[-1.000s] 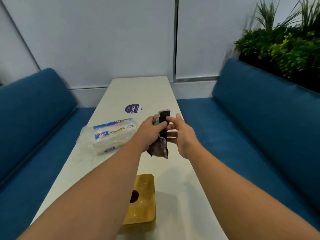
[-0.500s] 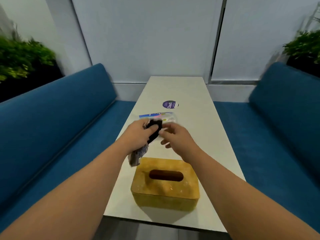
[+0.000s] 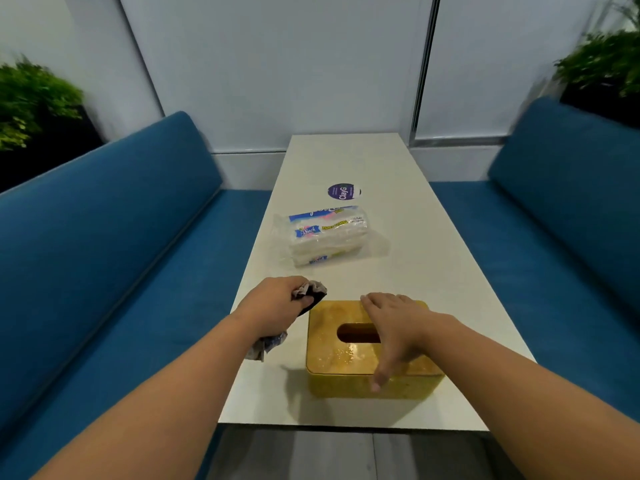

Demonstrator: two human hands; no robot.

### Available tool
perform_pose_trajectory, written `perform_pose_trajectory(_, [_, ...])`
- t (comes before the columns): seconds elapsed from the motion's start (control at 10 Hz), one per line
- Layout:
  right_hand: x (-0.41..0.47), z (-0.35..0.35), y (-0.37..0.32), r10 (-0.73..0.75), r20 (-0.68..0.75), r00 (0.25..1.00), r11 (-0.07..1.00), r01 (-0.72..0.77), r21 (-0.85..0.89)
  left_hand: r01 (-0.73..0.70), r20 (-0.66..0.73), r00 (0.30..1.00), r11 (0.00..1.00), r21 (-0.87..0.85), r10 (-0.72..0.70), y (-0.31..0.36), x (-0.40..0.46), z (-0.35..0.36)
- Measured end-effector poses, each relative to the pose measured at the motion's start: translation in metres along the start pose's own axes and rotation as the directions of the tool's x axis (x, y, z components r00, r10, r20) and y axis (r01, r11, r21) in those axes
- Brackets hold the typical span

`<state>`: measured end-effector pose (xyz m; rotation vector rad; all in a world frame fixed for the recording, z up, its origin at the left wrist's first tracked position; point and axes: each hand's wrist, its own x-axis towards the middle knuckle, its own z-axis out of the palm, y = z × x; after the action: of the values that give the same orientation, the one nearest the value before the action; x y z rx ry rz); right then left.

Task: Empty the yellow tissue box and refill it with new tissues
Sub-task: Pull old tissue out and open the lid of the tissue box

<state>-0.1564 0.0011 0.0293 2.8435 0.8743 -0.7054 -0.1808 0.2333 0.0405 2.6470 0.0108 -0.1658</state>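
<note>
The single head-worn view looks forward and down along the white table (image 3: 433,271) from its near end, close above the yellow tissue box (image 3: 332,358).

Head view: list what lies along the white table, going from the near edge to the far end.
yellow tissue box → pack of paper towels → round purple sticker
</note>
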Motion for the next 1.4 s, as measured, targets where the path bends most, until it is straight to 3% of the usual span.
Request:
perform_pose_trajectory(0.2, [0.001,0.002,-0.001,-0.020,-0.061,0.998,0.998,0.017,-0.053,-0.005,-0.001,1.000,0.990,0.139,0.006,0.008,0.004,0.006])
perform_pose_trajectory(0.5, [0.006,-0.002,-0.001,-0.028,-0.050,0.998,0.997,0.025,-0.076,-0.228,0.119,0.973,0.868,0.441,0.195,0.032,0.026,0.020])
perform_pose_trajectory(0.6, [0.006,-0.002,0.001,-0.031,-0.051,0.998,0.998,0.028,-0.062,-0.191,0.107,0.982,0.835,0.516,0.158,0.018,0.030,0.016])
perform_pose_trajectory(0.7, [0.006,-0.002,0.000,-0.030,-0.049,0.998,0.998,0.027,-0.065,-0.166,0.080,0.986,0.822,0.545,0.146,0.012,0.030,0.014])
perform_pose_trajectory(0.9, [0.005,-0.003,0.000,-0.026,-0.056,0.998,0.998,0.023,-0.061,-0.306,0.119,0.950,0.783,0.541,0.289,0.033,0.030,0.028])
perform_pose_trajectory(1.0, [0.005,-0.003,-0.001,-0.020,-0.053,0.998,0.998,0.017,-0.057,-0.208,0.093,0.977,0.788,0.579,0.191,0.013,0.029,0.019])
perform_pose_trajectory(1.2, [0.004,-0.005,-0.004,-0.005,-0.041,0.999,0.997,0.002,-0.072,-0.296,0.112,0.952,0.772,0.563,0.283,0.032,0.025,0.031])
perform_pose_trajectory(1.4, [0.003,-0.005,-0.003,-0.002,-0.030,1.000,0.999,0.000,-0.046,-0.177,0.058,0.983,0.794,0.582,0.176,0.004,0.023,0.019])
